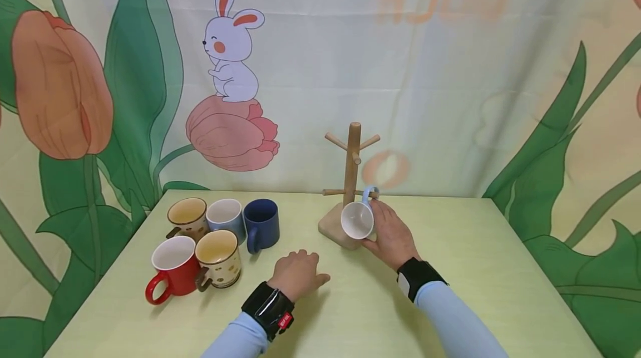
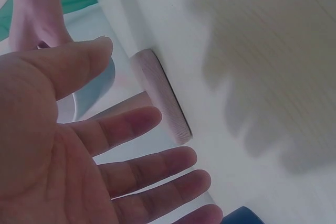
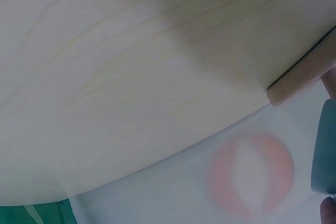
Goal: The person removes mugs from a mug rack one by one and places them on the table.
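Note:
A wooden mug tree (image 1: 353, 171) stands on its base (image 1: 330, 229) at the middle back of the pale green table (image 1: 476, 269). A light blue mug (image 1: 358, 220) with a white inside hangs tilted by its handle at a low right peg. My right hand (image 1: 386, 231) grips this mug from the right side. My left hand (image 1: 299, 272) sits just above the table in front of the tree, holding nothing. In the left wrist view its palm and fingers (image 2: 142, 124) are spread and relaxed, with the tree's base (image 2: 163, 95) beyond them. In the right wrist view only the mug's edge (image 3: 323, 150) shows.
Several mugs cluster at the left of the table: a beige mug (image 1: 187, 216), a pale blue-grey mug (image 1: 226, 216), a dark blue mug (image 1: 261, 224), a red mug (image 1: 172, 268) and a cream dotted mug (image 1: 218, 258). A printed cloth backdrop (image 1: 320, 68) hangs behind the table.

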A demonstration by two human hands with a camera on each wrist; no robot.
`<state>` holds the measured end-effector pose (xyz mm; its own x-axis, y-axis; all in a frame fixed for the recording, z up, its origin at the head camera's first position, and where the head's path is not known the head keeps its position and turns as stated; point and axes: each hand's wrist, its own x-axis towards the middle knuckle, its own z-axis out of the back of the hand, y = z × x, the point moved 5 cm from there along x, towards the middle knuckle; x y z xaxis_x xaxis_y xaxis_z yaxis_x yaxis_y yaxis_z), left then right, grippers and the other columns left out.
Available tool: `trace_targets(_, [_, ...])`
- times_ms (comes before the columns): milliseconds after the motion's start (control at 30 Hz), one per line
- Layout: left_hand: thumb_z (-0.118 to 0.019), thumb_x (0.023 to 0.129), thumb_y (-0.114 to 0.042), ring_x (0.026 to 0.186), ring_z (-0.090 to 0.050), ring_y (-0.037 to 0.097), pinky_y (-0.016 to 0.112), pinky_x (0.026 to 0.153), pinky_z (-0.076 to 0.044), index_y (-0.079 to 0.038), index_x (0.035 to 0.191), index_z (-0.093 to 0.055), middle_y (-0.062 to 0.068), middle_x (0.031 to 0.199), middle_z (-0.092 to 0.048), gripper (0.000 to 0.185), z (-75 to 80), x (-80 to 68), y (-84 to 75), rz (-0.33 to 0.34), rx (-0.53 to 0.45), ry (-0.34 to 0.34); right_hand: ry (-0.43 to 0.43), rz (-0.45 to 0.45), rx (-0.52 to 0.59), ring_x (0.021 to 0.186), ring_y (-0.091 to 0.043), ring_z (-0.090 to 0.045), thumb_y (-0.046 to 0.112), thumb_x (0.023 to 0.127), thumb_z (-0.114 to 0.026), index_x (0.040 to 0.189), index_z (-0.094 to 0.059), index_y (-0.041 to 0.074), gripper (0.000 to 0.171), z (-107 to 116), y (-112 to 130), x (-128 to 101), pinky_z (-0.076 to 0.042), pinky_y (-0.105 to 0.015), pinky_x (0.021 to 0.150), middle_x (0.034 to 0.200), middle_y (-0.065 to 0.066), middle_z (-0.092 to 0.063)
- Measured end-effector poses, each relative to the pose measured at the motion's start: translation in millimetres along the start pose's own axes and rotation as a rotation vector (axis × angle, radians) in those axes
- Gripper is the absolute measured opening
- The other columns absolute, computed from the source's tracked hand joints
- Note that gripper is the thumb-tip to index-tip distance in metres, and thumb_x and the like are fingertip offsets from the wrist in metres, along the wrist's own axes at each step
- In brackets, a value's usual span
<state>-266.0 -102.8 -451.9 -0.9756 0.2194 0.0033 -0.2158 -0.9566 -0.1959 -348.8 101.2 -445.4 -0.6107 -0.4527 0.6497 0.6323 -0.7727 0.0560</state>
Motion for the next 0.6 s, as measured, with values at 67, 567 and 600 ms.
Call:
trace_targets(67, [-0.07,0.088,-0.048,0.089,-0.062,0.035,0.049,0.071,-0.05,-0.006,0.111,-0.067,0.014,0.096,-0.062,0.048,-0.6,-0.2,0.5,-0.003,-0.006,0.0,-0.009,-0.015,0.005,0.125,-0.034,-0.051,0.029,0.061,-0.096,0.14,-0.039,-0.002,0.102,3.8,0.0,-2.4,-0.047,-0.047,0.099,0.135,-0.02,-0.052])
trace_targets(567, [-0.069,0.089,-0.046,0.091,-0.062,0.035,0.049,0.073,-0.05,-0.005,0.113,-0.067,0.014,0.097,-0.063,0.047,0.1,-3.9,3.6,0.013,-0.054,0.017,-0.116,-0.439,0.299,0.118,-0.035,-0.056,0.031,0.07,-0.092,0.14,-0.045,0.002,0.089,39.4,18.0,-27.7,-0.047,-0.053,0.093,0.13,-0.019,-0.057])
trace_targets(600, [-0.069,0.089,-0.046,0.091,-0.062,0.034,0.049,0.073,-0.05,-0.006,0.113,-0.067,0.013,0.097,-0.063,0.047,-0.3,-3.9,3.9,0.015,-0.054,0.019,-0.112,-0.478,0.328,0.118,-0.035,-0.056,0.031,0.07,-0.092,0.14,-0.045,0.002,0.089,40.9,18.7,-29.7,-0.047,-0.053,0.093,0.13,-0.019,-0.056])
